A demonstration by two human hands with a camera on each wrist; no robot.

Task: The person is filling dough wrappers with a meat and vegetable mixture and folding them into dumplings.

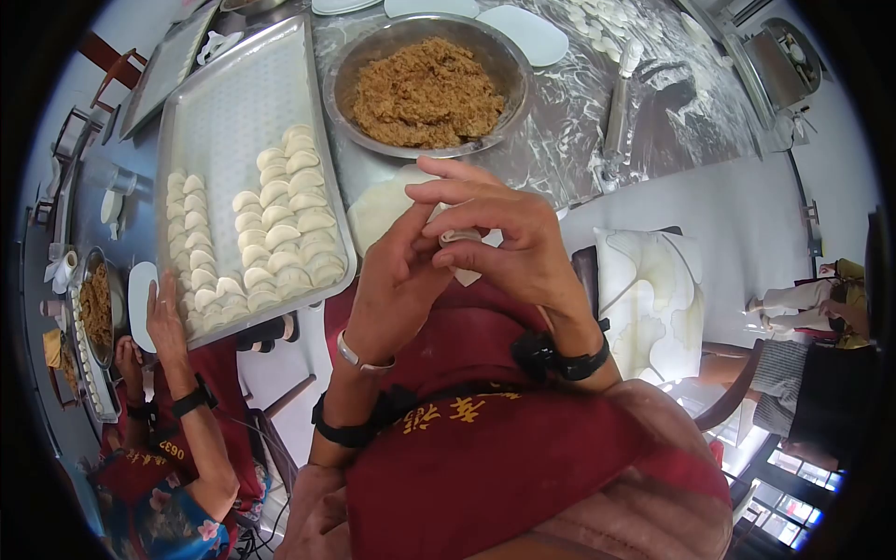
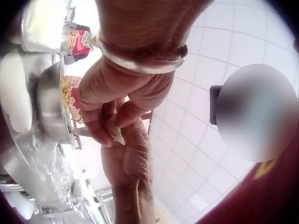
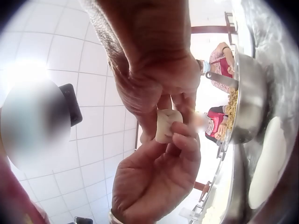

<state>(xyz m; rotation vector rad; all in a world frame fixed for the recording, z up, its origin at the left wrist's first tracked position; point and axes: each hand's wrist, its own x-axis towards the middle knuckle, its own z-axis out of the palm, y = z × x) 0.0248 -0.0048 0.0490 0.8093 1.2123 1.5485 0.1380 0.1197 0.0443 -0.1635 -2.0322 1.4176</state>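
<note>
Both hands meet in front of the apron, around one small dumpling (image 1: 459,237) of pale dough. My left hand (image 1: 399,280) grips it from the left, a silver bracelet at its wrist. The right hand (image 1: 518,229) pinches it between thumb and fingers from the other side. In the right wrist view the folded dumpling (image 3: 164,127) shows whitish between the fingertips of the two hands. Only a pointed end of the dumpling (image 2: 117,133) appears in the left wrist view; fingers hide the rest.
Left of the hands, a metal tray (image 1: 224,84) carries rows of finished dumplings (image 1: 280,219). A steel bowl (image 1: 521,98) of brown filling (image 1: 425,93) stands ahead. A pale, flat, rounded piece (image 1: 371,213) lies behind the hands. Another person's hand (image 1: 168,322) touches the tray's edge.
</note>
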